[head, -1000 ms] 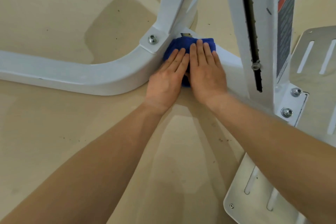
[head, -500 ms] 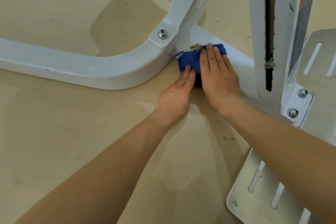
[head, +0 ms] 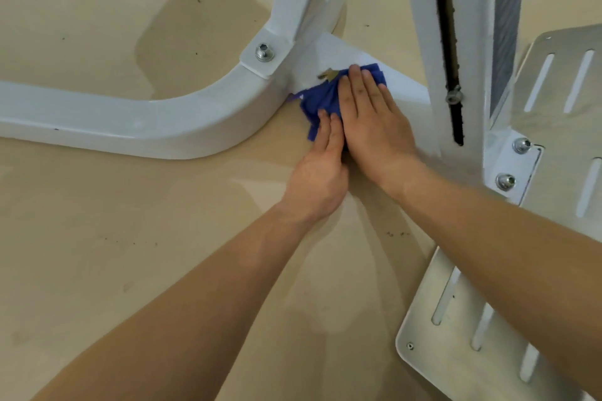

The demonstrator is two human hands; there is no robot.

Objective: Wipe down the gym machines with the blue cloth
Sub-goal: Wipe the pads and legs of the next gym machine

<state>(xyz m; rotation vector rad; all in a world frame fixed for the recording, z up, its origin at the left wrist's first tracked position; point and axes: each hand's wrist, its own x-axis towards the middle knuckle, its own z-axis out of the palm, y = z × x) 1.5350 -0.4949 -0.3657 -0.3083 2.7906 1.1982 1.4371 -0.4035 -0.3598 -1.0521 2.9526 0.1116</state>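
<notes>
— Where the curved white frame (head: 156, 127) meets its low bar, what lies there?
— That's the blue cloth (head: 321, 101), bunched on the bar (partly on the floor (head: 130, 238)). Flat on it presses the right hand (head: 374, 120), fingers straight; the left hand (head: 321, 169), just beside, lays straight fingertips on its near edge, gripping nothing.

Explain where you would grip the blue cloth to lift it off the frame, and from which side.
Pinch the bunched folds at the left edge of the cloth, from above on the near side. They stand up in ridges and lie bare; the right hand covers the rest flat, the left hand presses the near corner, and the frame crowds the left.
</notes>
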